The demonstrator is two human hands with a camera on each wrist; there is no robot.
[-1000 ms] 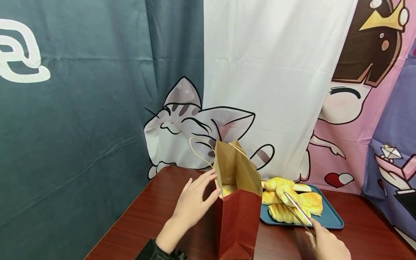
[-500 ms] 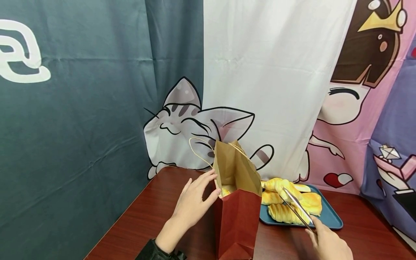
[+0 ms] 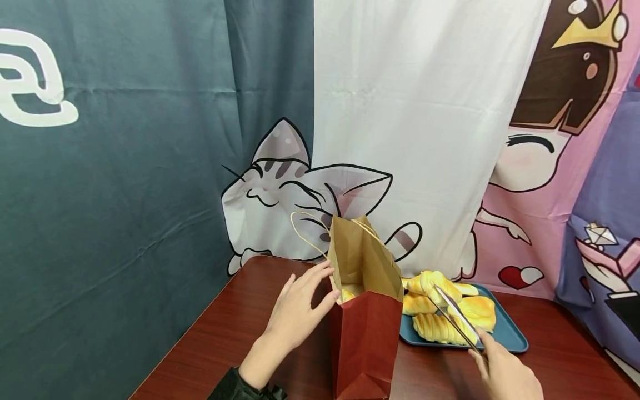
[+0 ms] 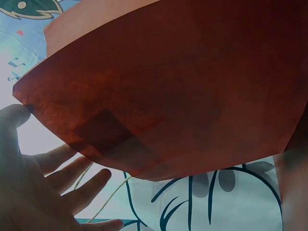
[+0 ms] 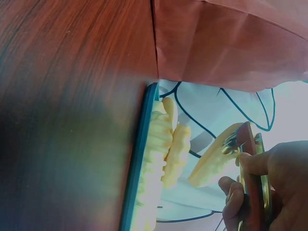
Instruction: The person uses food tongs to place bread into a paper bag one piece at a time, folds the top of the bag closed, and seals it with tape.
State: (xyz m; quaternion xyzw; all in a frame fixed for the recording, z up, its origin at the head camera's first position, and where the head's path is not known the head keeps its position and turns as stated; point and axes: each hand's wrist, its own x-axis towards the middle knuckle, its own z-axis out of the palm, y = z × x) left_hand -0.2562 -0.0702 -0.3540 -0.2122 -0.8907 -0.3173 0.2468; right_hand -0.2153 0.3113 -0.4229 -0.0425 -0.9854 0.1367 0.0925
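My left hand (image 3: 300,311) touches the left rim of a red paper bag (image 3: 367,339), its fingers fairly straight. In the left wrist view the thumb and fingertips meet the edge of the bag. The bag stands upright with its mouth open, and a bit of yellow bread (image 3: 347,295) shows inside. My right hand (image 3: 507,372) grips metal tongs (image 3: 462,319). Between the tongs' tips is a bread roll (image 3: 434,284), raised above the other breads on a blue tray (image 3: 515,341). In the right wrist view the held bread roll (image 5: 214,159) hangs apart from the pile.
Several breads, among them a ridged roll (image 3: 440,329) and a smooth bun (image 3: 477,312), lie on the tray just right of the bag. Thin cord handles (image 3: 300,222) stick up from the bag. A printed curtain (image 3: 425,111) hangs behind the brown table (image 3: 225,333).
The bread roll in the tongs has risen a little and tilted, coming off the breads beneath it. My right hand has shifted slightly; the left hand and bag stay put.
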